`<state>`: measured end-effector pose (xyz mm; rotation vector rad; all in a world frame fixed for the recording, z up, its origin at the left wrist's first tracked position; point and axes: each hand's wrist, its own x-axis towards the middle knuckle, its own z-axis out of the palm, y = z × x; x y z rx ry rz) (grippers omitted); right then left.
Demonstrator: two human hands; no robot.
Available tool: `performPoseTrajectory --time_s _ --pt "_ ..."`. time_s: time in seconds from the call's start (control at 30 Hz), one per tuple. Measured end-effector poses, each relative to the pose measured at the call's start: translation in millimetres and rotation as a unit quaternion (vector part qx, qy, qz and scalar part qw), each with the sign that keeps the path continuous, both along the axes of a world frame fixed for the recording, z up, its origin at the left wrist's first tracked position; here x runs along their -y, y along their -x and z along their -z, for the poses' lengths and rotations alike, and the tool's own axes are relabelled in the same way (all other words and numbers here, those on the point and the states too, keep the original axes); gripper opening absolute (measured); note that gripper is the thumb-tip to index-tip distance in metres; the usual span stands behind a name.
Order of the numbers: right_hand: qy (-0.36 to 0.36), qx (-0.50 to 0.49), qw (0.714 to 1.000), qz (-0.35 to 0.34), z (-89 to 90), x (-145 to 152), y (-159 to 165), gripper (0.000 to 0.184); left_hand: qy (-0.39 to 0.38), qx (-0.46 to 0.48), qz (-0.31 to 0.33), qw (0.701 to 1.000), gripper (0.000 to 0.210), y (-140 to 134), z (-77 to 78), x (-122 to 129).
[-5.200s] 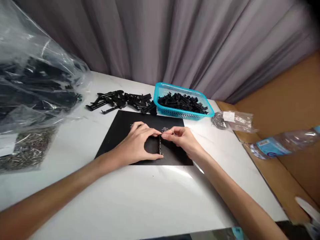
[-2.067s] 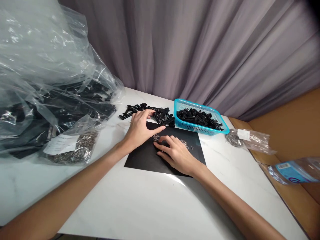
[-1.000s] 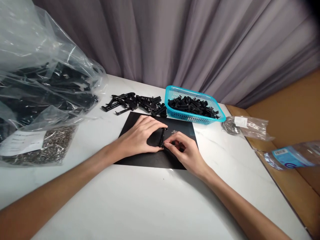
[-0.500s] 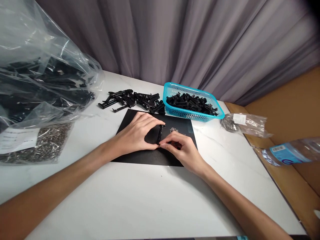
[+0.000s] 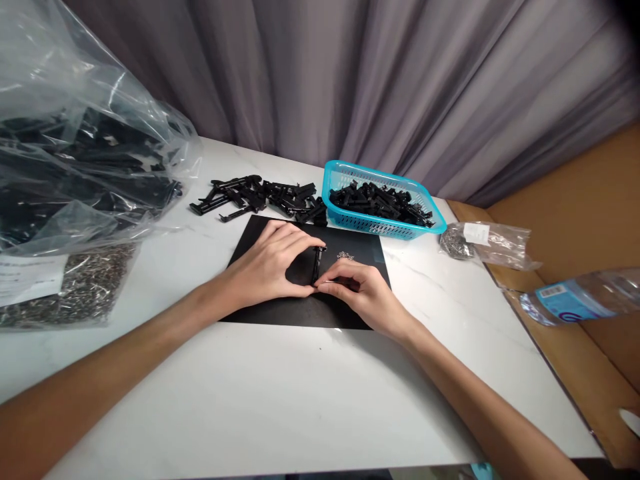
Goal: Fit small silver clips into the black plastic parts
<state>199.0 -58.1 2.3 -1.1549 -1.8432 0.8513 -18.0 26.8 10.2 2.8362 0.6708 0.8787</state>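
Observation:
My left hand (image 5: 273, 261) grips a slim black plastic part (image 5: 317, 264) by its two ends, between thumb and fingers, over a black mat (image 5: 270, 313). At the near end of that part, my right hand (image 5: 364, 288) is closed in a pinch. A thin, pale, slender piece shows between its fingertips, too small to name. Just beyond the right hand, a little pile of small metal pieces (image 5: 345, 255) lies on the mat.
Loose black plastic parts (image 5: 255, 197) lie behind the mat. A blue basket (image 5: 390, 230) holds more. To the left are a large clear bag (image 5: 90, 173) and a bag of metal pins (image 5: 95, 287). At right are a small bag (image 5: 493, 243) and a plastic bottle (image 5: 575, 300).
The view has shifted slightly. Both hands keep their hold on the black part, and the right fingertips stay at its near end with barely any movement.

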Motion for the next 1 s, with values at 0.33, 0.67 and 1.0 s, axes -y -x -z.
performPoseTrajectory --time_s 0.33,0.67,1.0 --pt "-0.024 0.098 0.995 0.002 -7.6 0.2 -0.9 0.012 -0.002 0.003 0.005 1.000 0.052 0.2 2.0 -1.0" --pt "0.035 0.043 0.995 0.084 -7.0 -1.8 2.4 0.012 -0.006 0.002 -0.010 1.000 0.051 -1.4 0.7 -2.2" --pt "0.104 -0.029 0.990 0.094 -4.4 -7.4 2.9 0.029 -0.016 -0.003 -0.024 1.000 0.045 -4.3 0.7 -0.6"
